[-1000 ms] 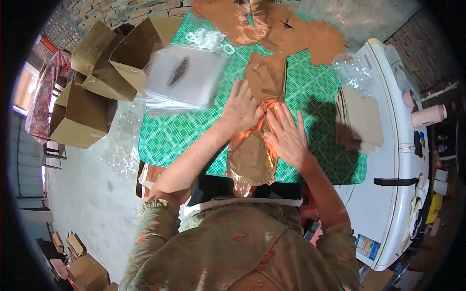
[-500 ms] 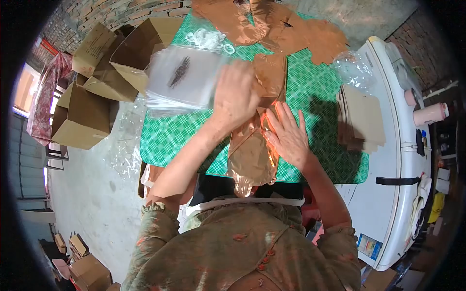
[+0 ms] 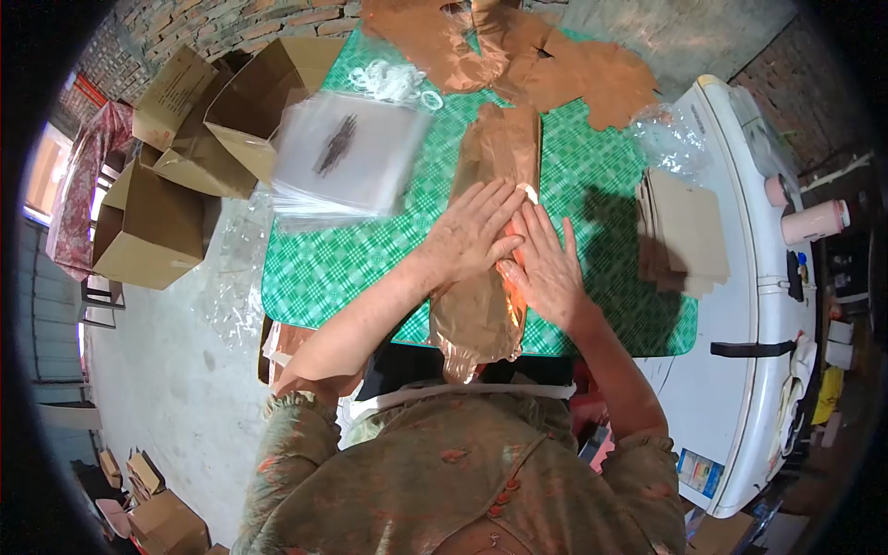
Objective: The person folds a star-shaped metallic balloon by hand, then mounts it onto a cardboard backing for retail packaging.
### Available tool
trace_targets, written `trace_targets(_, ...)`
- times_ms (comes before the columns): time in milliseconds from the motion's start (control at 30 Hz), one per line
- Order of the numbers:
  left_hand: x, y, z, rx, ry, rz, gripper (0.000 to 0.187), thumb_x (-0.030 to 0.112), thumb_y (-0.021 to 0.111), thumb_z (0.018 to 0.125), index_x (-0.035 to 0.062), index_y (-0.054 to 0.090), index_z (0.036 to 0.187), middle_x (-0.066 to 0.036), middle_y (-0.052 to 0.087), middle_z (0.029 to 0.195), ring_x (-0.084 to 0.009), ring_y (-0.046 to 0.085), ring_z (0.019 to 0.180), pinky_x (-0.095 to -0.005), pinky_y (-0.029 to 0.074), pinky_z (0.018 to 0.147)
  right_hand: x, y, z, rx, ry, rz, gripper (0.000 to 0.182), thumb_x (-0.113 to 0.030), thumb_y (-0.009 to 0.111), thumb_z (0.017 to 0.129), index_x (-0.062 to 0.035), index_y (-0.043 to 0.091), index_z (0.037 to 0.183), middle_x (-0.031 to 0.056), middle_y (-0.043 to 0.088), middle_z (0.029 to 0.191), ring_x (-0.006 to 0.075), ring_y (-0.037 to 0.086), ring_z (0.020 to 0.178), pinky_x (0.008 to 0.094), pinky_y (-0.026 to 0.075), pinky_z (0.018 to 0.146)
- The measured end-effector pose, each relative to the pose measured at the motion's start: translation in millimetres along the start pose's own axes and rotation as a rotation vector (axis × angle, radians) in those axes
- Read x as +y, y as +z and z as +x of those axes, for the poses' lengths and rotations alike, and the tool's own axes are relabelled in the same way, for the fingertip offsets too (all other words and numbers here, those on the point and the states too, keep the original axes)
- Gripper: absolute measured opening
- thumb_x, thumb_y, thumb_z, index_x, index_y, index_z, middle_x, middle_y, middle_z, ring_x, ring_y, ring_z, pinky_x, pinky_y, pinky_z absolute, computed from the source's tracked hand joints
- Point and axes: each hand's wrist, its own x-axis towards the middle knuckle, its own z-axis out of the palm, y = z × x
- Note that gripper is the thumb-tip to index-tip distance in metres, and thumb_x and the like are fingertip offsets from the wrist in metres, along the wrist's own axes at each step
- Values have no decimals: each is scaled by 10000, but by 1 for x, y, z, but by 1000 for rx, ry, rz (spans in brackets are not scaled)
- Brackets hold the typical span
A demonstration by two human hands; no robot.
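A long folded piece of shiny copper-coloured foil runs down the middle of the green checked tablecloth, its near end reaching past the table's front edge. My left hand lies flat across the foil's middle, fingers stretched out. Beside it, my right hand presses flat along the foil's right edge, with its fingers extended. The two hands meet near the thumbs, and neither grips anything. Whatever lies under the palms is hidden. A stack of clear plastic sleeves rests left of the foil, with a dark smudge-like mark on top.
White rings lie in a heap at the back left. More copper-coloured foil spreads over the far edge. Brown card sheets and crumpled clear plastic are at right, near a white appliance. Open cardboard boxes stand at left.
My left hand has come down and nearer, from a blurred, raised pose beside the sleeves to flat on the foil. My right hand stays nearly in place.
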Motion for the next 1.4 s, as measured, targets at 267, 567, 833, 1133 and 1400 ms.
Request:
trace_targets(267, -1, 1, 0, -105, -15, 104, 714, 488, 542, 1026, 3, 471, 1545, -225, 437, 1607, -363, 366, 1527, -511, 261, 1275, 14, 7, 1, 74, -38, 66, 729, -374, 533, 1058, 33, 305, 1618, 194, 319, 1691, 336, 239, 1597, 602, 103, 1274)
trace_targets(567, -1, 4, -1, -128, -22, 101, 715, 530, 538, 1019, 63, 478, 1557, -227, 419, 1618, -376, 334, 1544, -514, 243, 1285, 42, 16, 39, 195, -30, -43, 675, -379, 538, 1060, 21, 384, 1581, 185, 359, 1672, 343, 307, 1561, 647, 162, 1247)
trace_targets(833, -1, 3, 0, -168, -31, 103, 693, 537, 523, 1027, 93, 488, 1559, -218, 389, 1640, -364, 299, 1563, -506, 205, 1300, 56, 26, 73, 132, 106, -67, 670, -445, 457, 1087, -5, 379, 1587, 155, 336, 1688, 315, 275, 1575, 624, 134, 1269)
trace_targets(1133, 1, 1, 1, -164, -40, 69, 695, 492, 560, 1017, 109, 450, 1586, -233, 381, 1640, -397, 330, 1544, -522, 228, 1289, 83, 39, 119, 133, 136, -217, 676, -469, 434, 1088, -10, 392, 1582, 148, 334, 1691, 308, 258, 1580, 636, 140, 1250)
trace_targets(1400, 3, -1, -1, -154, -49, 89, 687, 523, 509, 1035, 119, 457, 1588, -217, 384, 1646, -376, 303, 1561, -509, 203, 1297, 108, 28, 154, 383, 53, -468, 631, -423, 597, 1012, -36, 511, 1503, 119, 480, 1596, 311, 429, 1458, 658, 245, 1193)
